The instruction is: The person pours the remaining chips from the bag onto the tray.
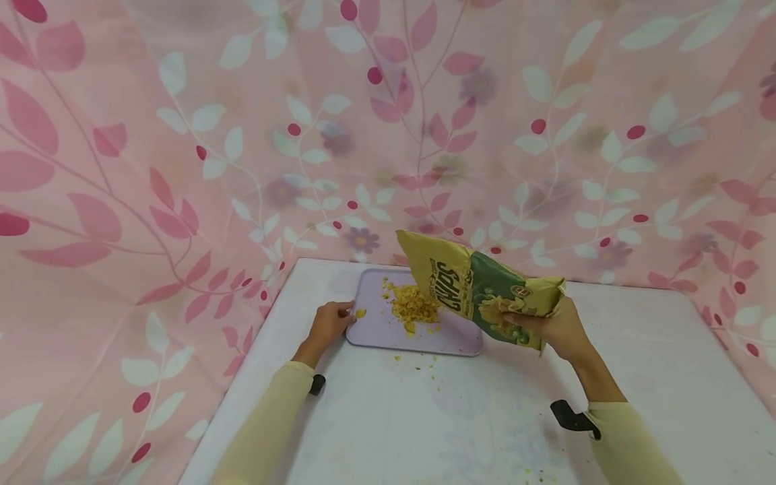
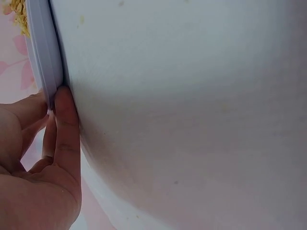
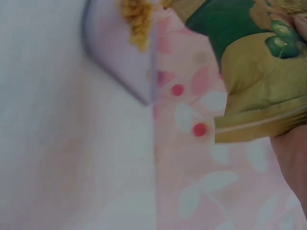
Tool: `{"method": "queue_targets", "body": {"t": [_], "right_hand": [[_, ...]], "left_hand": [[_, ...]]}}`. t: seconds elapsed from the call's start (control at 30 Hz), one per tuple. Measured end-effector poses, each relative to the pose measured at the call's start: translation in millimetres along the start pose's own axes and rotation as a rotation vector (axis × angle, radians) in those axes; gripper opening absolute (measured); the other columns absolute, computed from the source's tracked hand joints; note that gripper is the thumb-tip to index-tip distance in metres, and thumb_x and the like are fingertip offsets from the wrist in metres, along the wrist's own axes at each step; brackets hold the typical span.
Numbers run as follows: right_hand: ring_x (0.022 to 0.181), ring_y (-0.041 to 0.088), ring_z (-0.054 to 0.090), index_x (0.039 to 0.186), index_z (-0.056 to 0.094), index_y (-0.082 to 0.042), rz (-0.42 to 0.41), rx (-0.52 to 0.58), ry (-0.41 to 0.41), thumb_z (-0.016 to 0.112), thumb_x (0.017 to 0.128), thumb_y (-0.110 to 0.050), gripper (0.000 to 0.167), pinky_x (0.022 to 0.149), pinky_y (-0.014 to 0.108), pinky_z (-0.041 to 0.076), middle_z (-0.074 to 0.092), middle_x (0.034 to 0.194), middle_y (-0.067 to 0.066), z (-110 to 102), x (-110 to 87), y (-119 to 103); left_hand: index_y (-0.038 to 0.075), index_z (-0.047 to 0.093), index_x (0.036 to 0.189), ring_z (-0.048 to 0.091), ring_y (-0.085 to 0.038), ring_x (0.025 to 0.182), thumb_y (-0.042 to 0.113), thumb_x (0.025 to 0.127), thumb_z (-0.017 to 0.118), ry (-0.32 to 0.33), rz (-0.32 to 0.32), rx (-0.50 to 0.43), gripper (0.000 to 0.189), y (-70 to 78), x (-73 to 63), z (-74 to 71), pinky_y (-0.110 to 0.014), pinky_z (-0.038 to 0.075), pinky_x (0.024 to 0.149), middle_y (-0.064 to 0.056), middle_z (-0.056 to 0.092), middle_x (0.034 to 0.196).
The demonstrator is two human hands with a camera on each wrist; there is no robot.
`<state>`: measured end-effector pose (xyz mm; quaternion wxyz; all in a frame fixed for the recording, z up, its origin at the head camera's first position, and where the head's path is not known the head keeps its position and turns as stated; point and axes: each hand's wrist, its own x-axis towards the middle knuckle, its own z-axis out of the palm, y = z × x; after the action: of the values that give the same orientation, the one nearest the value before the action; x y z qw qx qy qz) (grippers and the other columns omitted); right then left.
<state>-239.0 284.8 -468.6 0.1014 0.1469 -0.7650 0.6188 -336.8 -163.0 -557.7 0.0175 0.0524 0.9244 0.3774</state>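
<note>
A yellow and green chips bag (image 1: 479, 286) is tilted over a lilac tray (image 1: 378, 337), its far end low toward the upper left. My right hand (image 1: 566, 330) grips the bag by its near end. On the tray lies a heap of crushed yellow chips (image 1: 415, 306), partly behind the bag. At the tray's left edge, my left hand (image 1: 330, 323) pinches the rim between thumb and fingers, as the left wrist view shows at the tray rim (image 2: 43, 52). In the right wrist view, the bag (image 3: 264, 81) hangs beside the tray's corner.
Small crumbs (image 1: 433, 367) are scattered on the white table (image 1: 388, 417) in front of the tray, with more crumbs (image 1: 536, 477) near the front edge. A pink floral cloth (image 1: 376, 135) stands behind the table.
</note>
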Motion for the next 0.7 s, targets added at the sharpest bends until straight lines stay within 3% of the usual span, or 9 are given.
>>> {"method": "queue_targets", "body": {"t": [0.07, 0.13, 0.3, 0.33, 0.4, 0.57, 0.63, 0.7], "right_hand": [[0.101, 0.023, 0.065, 0.125, 0.057, 0.003, -0.106, 0.075, -0.019, 0.076, 0.074, 0.015, 0.055, 0.082, 0.030, 0.054, 0.065, 0.114, 0.016, -1, 3.4, -9], [0.101, 0.022, 0.065, 0.124, 0.057, 0.002, -0.100, 0.085, -0.027, 0.075, 0.075, 0.017, 0.055, 0.082, 0.030, 0.054, 0.065, 0.113, 0.015, 0, 3.4, -20], [0.098, 0.008, 0.063, 0.120, 0.056, -0.009, 0.144, -0.070, -0.002, 0.083, 0.077, -0.005, 0.051, 0.078, 0.026, 0.054, 0.065, 0.108, -0.006, 2, -4.2, -21], [0.098, 0.008, 0.063, 0.120, 0.056, -0.009, 0.148, -0.081, 0.000, 0.083, 0.076, -0.005, 0.051, 0.078, 0.026, 0.054, 0.065, 0.107, -0.006, 2, -4.1, -20], [0.100, 0.010, 0.063, 0.121, 0.056, -0.009, 0.103, -0.037, 0.011, 0.083, 0.075, 0.000, 0.053, 0.078, 0.025, 0.054, 0.065, 0.110, -0.003, 0, -2.5, -21], [0.103, 0.024, 0.065, 0.125, 0.054, 0.008, -0.169, 0.167, -0.039, 0.070, 0.072, 0.025, 0.057, 0.084, 0.031, 0.053, 0.064, 0.115, 0.018, 2, 5.9, -43], [0.102, 0.022, 0.065, 0.125, 0.055, 0.008, -0.153, 0.152, -0.050, 0.071, 0.074, 0.022, 0.055, 0.084, 0.031, 0.054, 0.065, 0.114, 0.016, 4, 5.6, -44], [0.099, 0.016, 0.066, 0.123, 0.058, 0.001, -0.048, 0.066, -0.045, 0.076, 0.076, 0.013, 0.051, 0.081, 0.029, 0.054, 0.068, 0.111, 0.007, 7, 1.5, -42]], "left_hand": [[0.007, 0.063, 0.129, 0.055, -0.014, 0.069, 0.008, 0.087, 0.074, -0.004, -0.008, -0.003, 0.044, -0.7, 0.1, 0.7, -0.026, 0.047, 0.060, -0.009, 0.069, 0.093], [0.008, 0.063, 0.130, 0.055, -0.014, 0.068, 0.008, 0.087, 0.074, -0.004, -0.012, -0.005, 0.044, -1.3, 0.4, 1.2, -0.026, 0.047, 0.059, -0.008, 0.068, 0.092], [0.008, 0.063, 0.130, 0.054, -0.014, 0.069, 0.008, 0.087, 0.073, -0.003, -0.013, -0.002, 0.044, -1.9, 0.9, 1.9, -0.026, 0.046, 0.059, -0.007, 0.068, 0.093], [0.008, 0.063, 0.130, 0.054, -0.014, 0.070, 0.009, 0.087, 0.073, -0.004, -0.014, -0.001, 0.044, -1.7, 1.3, 2.0, -0.026, 0.046, 0.059, -0.007, 0.068, 0.092], [0.008, 0.063, 0.130, 0.054, -0.015, 0.069, 0.009, 0.087, 0.073, -0.003, -0.013, -0.004, 0.044, -1.5, 1.8, 2.0, -0.026, 0.046, 0.059, -0.007, 0.067, 0.092], [0.008, 0.063, 0.130, 0.054, -0.015, 0.069, 0.009, 0.087, 0.074, -0.010, -0.007, 0.000, 0.044, -0.9, 3.0, -1.1, -0.025, 0.046, 0.059, -0.007, 0.067, 0.093], [0.007, 0.063, 0.130, 0.054, -0.015, 0.070, 0.009, 0.087, 0.074, -0.009, 0.006, 0.006, 0.044, -1.7, 2.3, -1.0, -0.025, 0.045, 0.059, -0.008, 0.068, 0.093], [0.007, 0.063, 0.129, 0.053, -0.015, 0.070, 0.009, 0.087, 0.074, -0.006, 0.010, 0.009, 0.044, -2.3, -0.2, 1.3, -0.025, 0.045, 0.059, -0.008, 0.068, 0.093]]}}
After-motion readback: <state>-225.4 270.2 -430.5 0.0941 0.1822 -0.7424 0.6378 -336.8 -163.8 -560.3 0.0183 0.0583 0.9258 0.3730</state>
